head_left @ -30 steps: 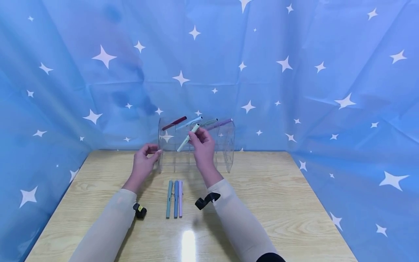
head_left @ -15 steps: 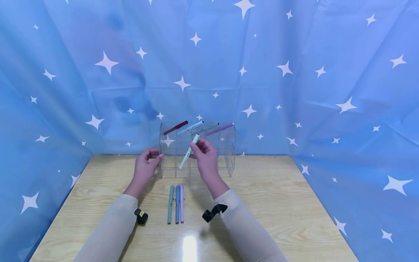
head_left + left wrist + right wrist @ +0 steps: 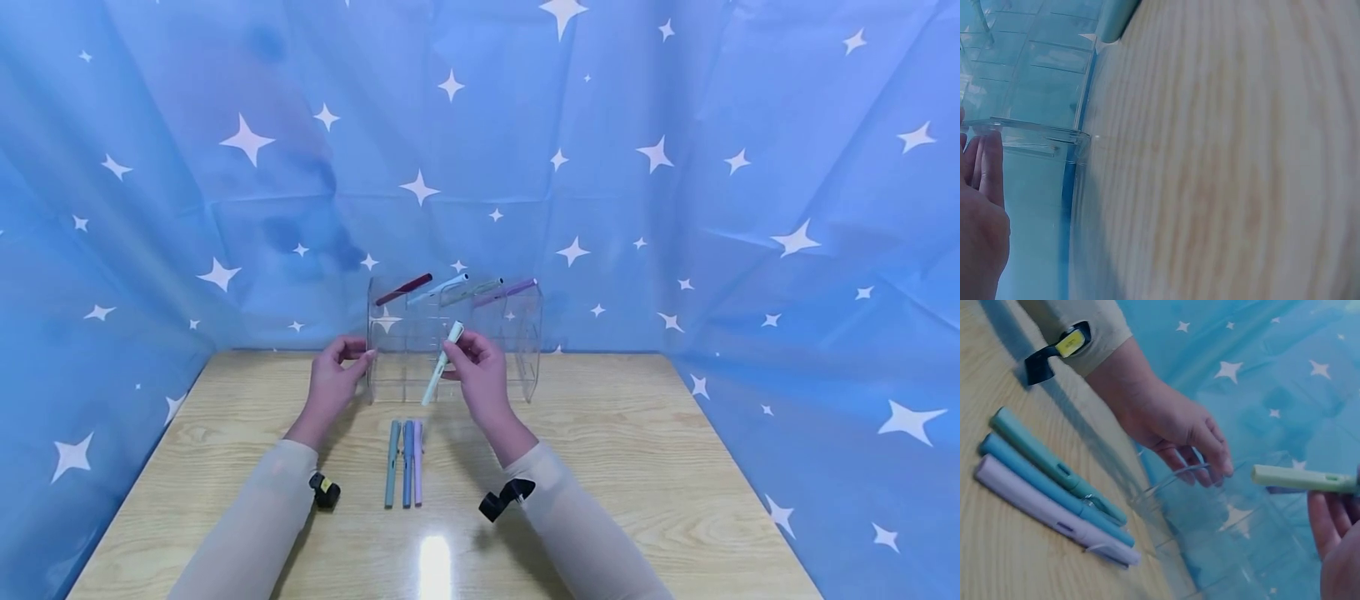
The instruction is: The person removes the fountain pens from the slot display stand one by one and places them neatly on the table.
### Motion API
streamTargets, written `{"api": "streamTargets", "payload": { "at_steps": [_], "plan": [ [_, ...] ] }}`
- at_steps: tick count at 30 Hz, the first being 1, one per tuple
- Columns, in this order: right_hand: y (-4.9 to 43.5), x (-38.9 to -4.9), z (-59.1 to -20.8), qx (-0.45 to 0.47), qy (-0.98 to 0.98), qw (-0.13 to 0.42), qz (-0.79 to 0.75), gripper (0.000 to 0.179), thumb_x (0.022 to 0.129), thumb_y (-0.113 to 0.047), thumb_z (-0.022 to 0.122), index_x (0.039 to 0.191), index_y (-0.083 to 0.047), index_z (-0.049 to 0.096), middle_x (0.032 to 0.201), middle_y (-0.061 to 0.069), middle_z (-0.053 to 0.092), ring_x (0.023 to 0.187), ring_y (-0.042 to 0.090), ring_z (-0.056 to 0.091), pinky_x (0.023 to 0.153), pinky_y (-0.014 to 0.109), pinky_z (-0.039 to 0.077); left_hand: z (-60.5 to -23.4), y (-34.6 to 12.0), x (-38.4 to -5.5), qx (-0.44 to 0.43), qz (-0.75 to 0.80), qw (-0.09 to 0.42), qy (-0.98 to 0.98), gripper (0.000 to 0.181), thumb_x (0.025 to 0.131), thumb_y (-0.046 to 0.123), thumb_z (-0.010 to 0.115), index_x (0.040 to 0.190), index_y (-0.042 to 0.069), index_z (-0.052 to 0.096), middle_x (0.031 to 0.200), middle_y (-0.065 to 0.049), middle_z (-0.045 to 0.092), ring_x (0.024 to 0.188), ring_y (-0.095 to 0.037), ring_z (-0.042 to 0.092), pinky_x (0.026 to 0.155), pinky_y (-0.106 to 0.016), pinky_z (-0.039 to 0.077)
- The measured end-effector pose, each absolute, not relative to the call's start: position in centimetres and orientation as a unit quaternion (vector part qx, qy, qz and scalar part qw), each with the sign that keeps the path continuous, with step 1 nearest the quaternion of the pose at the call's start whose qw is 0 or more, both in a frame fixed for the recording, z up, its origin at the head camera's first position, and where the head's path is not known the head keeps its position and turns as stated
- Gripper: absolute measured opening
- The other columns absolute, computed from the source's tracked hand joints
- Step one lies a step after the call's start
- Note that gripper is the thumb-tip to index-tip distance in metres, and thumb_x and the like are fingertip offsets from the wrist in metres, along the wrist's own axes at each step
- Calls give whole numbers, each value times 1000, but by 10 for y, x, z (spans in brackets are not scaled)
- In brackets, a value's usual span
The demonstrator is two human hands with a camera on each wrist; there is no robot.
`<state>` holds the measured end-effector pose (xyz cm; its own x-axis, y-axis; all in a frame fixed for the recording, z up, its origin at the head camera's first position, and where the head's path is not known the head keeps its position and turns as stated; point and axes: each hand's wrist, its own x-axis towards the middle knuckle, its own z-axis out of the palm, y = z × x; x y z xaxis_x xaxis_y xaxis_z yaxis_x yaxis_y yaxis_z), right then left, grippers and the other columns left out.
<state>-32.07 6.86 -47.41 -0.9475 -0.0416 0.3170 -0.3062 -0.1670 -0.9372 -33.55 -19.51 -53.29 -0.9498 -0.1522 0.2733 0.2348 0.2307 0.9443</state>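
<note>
Lowered since a second ago, the mint pen [image 3: 442,367] tilts before the clear rack [image 3: 531,354], pinched by the right hand [image 3: 483,379], while the left hand [image 3: 332,386] grips the rack's left edge.

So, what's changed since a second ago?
The right hand moved lower and rightward in the head view with the pale green pen, now steeper; nothing let go. The left hand at the clear rack, three pens before it and four pens atop stayed put.
</note>
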Motion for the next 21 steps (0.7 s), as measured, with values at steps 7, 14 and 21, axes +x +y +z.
{"api": "streamTargets", "payload": {
  "at_steps": [7,14,21],
  "plan": [
    [75,-311,-482,126,-655,62,742,24,104,-10,79,120,7,73,101,11,74,87,17,71,73,41,69,-534,-195,-333,-22,-616,151,-773,33,105,27,81,129,5,70,124,-13,73,112,-25,66,81,-19,61],
    [81,-300,-492,123,-678,23,724,23,105,-13,79,121,4,75,102,10,75,89,19,72,76,44,70,-534,-195,-330,-20,-620,151,-770,32,105,25,81,128,5,70,124,-13,73,112,-25,66,81,-19,61],
    [85,-291,-501,127,-703,-10,699,23,106,-16,78,120,2,75,102,10,75,89,19,71,79,50,69,-534,-196,-335,-26,-613,158,-774,34,106,28,80,130,5,70,125,-13,73,113,-24,66,81,-18,60]
  ]
}}
